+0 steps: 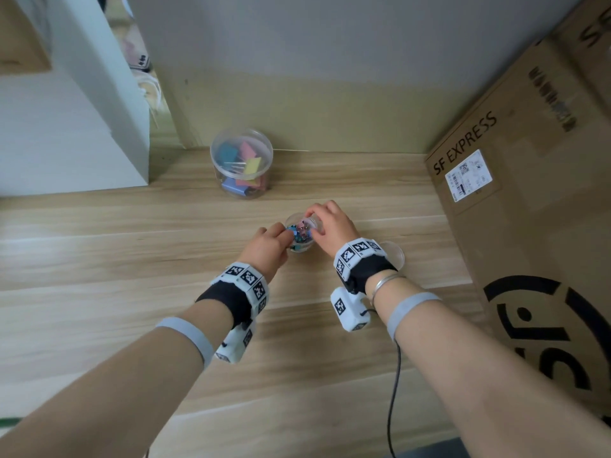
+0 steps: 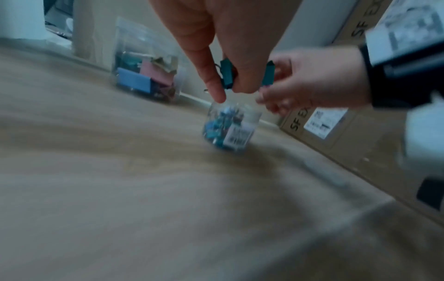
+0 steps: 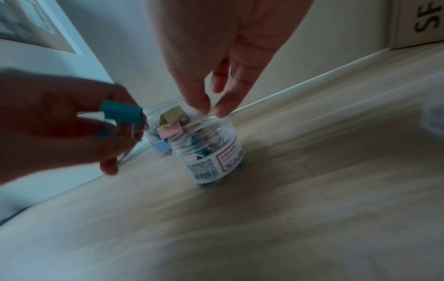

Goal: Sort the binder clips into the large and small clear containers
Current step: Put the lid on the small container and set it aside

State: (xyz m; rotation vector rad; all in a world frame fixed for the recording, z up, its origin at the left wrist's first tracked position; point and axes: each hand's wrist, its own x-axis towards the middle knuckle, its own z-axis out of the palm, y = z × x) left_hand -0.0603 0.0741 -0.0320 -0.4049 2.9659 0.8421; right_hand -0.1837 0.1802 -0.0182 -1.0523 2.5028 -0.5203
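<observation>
A small clear container (image 1: 299, 247) with a white label stands mid-table, holding several small clips. My left hand (image 1: 285, 238) hovers just over its left rim and pinches two teal binder clips (image 2: 227, 76); one teal clip (image 3: 122, 114) shows in the right wrist view. My right hand (image 1: 314, 223) curls over the far right rim, thumb and forefinger tips (image 3: 223, 110) at the small container's (image 3: 209, 150) mouth. The large clear container (image 1: 241, 163) stands behind near the wall, open, with several big blue, pink and yellow clips inside.
A clear round lid (image 1: 395, 256) lies on the wooden table (image 1: 132, 259) under my right wrist. A big SF Express cardboard box (image 1: 515, 180) walls off the right side. A white cabinet (image 1: 66, 127) stands at the back left.
</observation>
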